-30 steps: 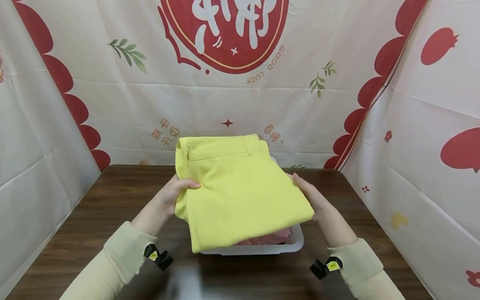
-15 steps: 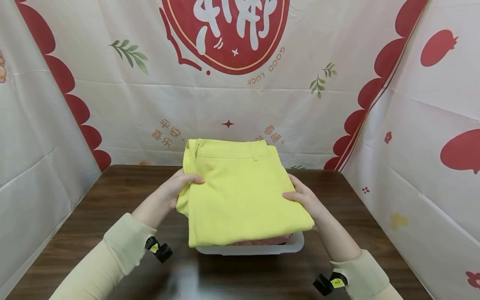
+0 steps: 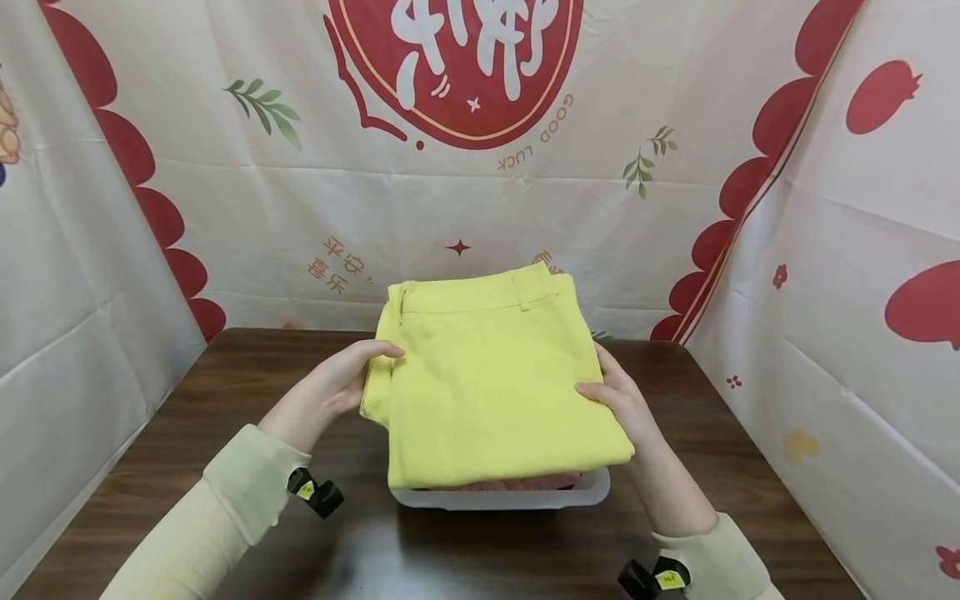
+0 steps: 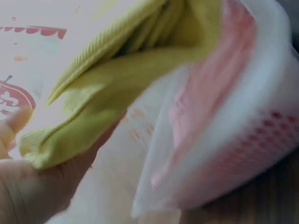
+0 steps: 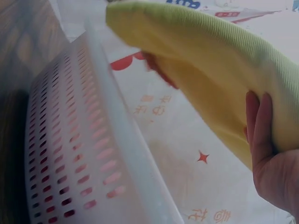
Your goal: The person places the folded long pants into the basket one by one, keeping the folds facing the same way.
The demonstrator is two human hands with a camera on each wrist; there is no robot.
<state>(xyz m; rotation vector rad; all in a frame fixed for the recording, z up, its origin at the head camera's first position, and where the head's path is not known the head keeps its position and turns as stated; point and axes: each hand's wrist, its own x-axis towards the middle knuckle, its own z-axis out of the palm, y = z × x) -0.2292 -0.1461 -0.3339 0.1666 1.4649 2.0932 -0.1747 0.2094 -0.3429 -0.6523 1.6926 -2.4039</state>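
Observation:
Folded yellow trousers (image 3: pixel 495 383) with a waistband and belt loops are held up over a white plastic basket (image 3: pixel 498 500). My left hand (image 3: pixel 337 383) grips their left edge, thumb on top and fingers underneath. At the right edge, my right hand (image 3: pixel 626 404) holds the fold with its thumb on the upper face. In the left wrist view, the trousers' layers (image 4: pixel 93 102) hang from the hand above the basket's rim. The right wrist view has fingers (image 5: pixel 262 126) against the underside of the cloth, beside the perforated basket wall (image 5: pixel 70 140). The trousers hide most of the basket's inside.
Pink cloth (image 3: pixel 525 482) lies in the basket and shows through its holes. The basket stands on a dark wooden table (image 3: pixel 247 383). A printed fabric backdrop (image 3: pixel 360 200) rises behind the table, with more fabric at both sides.
The trousers have shifted slightly right and their front edge has levelled out. My right thumb has come onto the top face of the cloth. My left hand keeps its grip.

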